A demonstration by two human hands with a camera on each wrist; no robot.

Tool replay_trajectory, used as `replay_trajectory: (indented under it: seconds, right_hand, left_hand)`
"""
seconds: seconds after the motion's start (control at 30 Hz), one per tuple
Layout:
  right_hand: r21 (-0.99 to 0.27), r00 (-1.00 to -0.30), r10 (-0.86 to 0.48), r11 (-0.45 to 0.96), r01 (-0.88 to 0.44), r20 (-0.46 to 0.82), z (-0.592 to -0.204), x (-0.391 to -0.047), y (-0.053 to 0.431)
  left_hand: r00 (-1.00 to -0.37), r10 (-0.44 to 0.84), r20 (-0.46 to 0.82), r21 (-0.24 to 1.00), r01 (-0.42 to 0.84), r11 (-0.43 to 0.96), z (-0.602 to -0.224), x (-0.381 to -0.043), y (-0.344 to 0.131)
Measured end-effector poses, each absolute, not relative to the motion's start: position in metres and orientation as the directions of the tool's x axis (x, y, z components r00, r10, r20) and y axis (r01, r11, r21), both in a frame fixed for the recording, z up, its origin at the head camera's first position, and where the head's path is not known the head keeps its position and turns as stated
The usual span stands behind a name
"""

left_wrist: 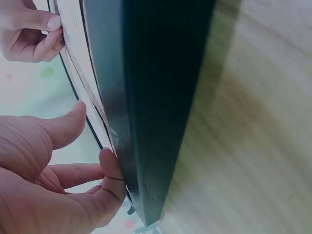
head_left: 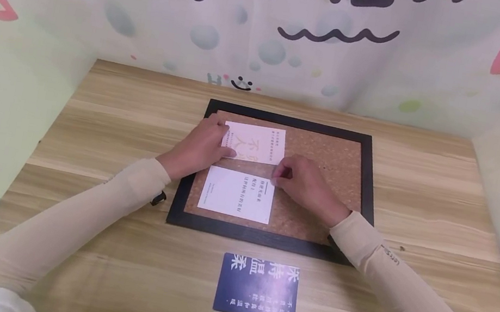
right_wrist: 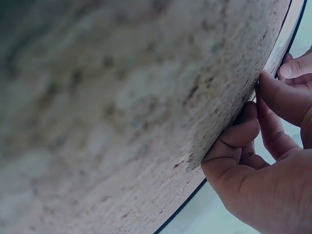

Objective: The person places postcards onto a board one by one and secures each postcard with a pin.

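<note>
A cork board (head_left: 323,190) in a black frame lies on the table, with two white printed cards on it. My left hand (head_left: 199,145) rests over the left end of the upper card (head_left: 252,142); in the left wrist view its thumb and fingers (left_wrist: 111,163) are spread apart. My right hand (head_left: 307,185) has its thumb and fingertips together at the upper card's lower right corner, just above the lower card (head_left: 237,195). The right wrist view shows these fingers (right_wrist: 231,141) low against the cork; what they pinch there is largely hidden.
A dark blue card (head_left: 257,290) with white writing lies on the wooden table (head_left: 112,265) in front of the frame. Behind the table hangs a white printed cloth (head_left: 295,64). Pale walls stand at both sides.
</note>
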State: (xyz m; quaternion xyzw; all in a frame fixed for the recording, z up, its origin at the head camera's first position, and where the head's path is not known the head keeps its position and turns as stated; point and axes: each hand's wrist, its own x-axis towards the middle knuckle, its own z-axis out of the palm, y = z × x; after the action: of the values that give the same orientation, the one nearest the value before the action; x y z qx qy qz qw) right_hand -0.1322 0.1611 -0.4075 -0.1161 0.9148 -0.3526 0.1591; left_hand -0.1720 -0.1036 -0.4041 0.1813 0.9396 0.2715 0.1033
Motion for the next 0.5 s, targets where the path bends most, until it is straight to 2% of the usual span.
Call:
replay_trajectory:
  seconds: [0.5]
  right_hand:
    - [-0.685,-0.923,-0.325,0.722,-0.102,-0.205,-0.4070,-0.1316,0.1609]
  left_hand:
    - [-0.904,0.420,-0.077,0.473,0.338,0.814,-0.4027,-0.1646,-0.1039]
